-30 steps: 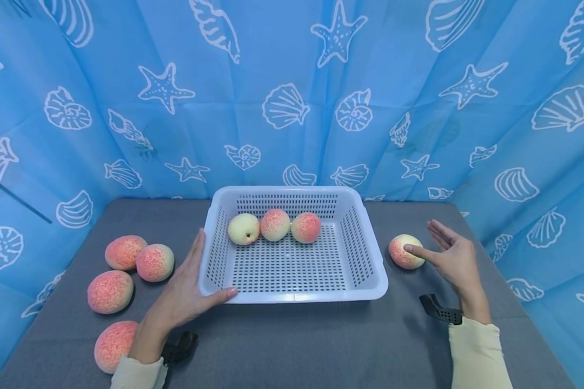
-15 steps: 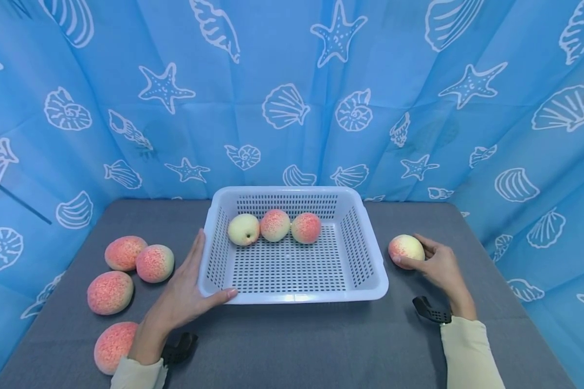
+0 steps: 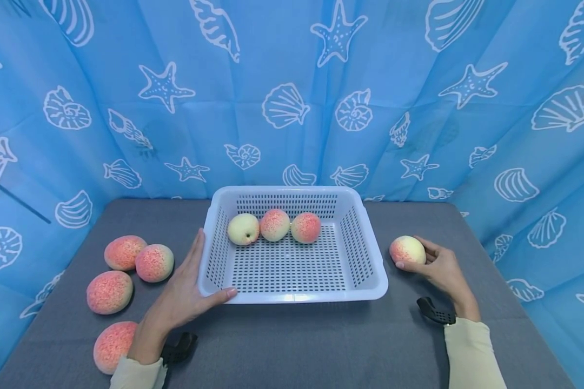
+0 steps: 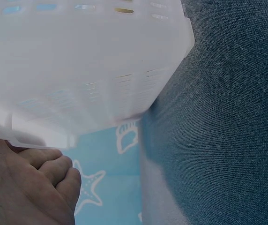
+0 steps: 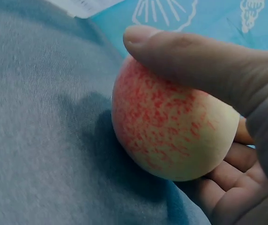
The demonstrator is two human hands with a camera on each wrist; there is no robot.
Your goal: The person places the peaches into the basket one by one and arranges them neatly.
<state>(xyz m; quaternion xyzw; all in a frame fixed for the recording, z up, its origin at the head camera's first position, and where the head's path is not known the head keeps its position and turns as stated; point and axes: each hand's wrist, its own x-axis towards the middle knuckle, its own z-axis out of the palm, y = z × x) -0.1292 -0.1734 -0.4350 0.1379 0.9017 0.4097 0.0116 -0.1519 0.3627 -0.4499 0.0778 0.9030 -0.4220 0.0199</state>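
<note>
In the head view, my right hand (image 3: 438, 267) holds a pink-and-yellow peach (image 3: 407, 250) right of the basket. Close up in the right wrist view, the thumb (image 5: 185, 56) lies over one side of the peach (image 5: 171, 126) and the fingers curl under the other. At the front left corner of a white perforated plastic basket (image 3: 297, 297), my left hand (image 3: 182, 294) touches the rim, its thumb on the front edge and its fingers stretched along the left side. Inside the basket sit a pale peach (image 3: 244, 229) and two pinker ones, a middle peach (image 3: 274, 225) and a right peach (image 3: 306, 227).
Several more peaches lie on the grey cloth left of the basket, among them a rear peach (image 3: 125, 252), one beside it (image 3: 154, 263), another (image 3: 109, 292) and a front one (image 3: 115, 346) partly behind the left forearm. A blue seashell curtain (image 3: 297, 108) hangs behind.
My right hand has moved left from beside the peach and taken hold of it, and the peach has shifted very slightly. The left hand and basket stay where they were.
</note>
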